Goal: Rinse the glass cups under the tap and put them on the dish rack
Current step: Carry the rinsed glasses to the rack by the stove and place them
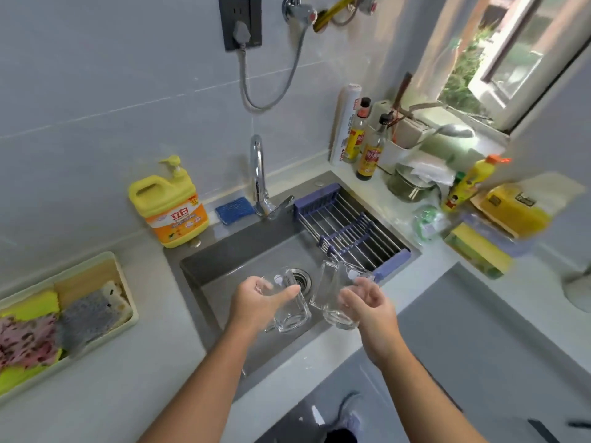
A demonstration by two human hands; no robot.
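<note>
A: Fingers first. How are they set?

B: The left hand (256,298) wraps a glass cup (289,302), thumb across its front, over the sink (224,260). The right hand (367,302) cradles a second glass cup (335,292), fingers loosely curled behind it.

A: Both cups tilted?

B: Yes, mouths leaning away, just beside each other above the drain (302,278).

A: And the room?

B: A chrome tap (259,174) stands behind the basin, a dish rack (348,228) spans its right end, and yellow detergent (169,206) sits left on the pale counter (134,362).

A: Anything unclear?

B: Whether the cups touch; motion blur smears the right one's rim.
</note>
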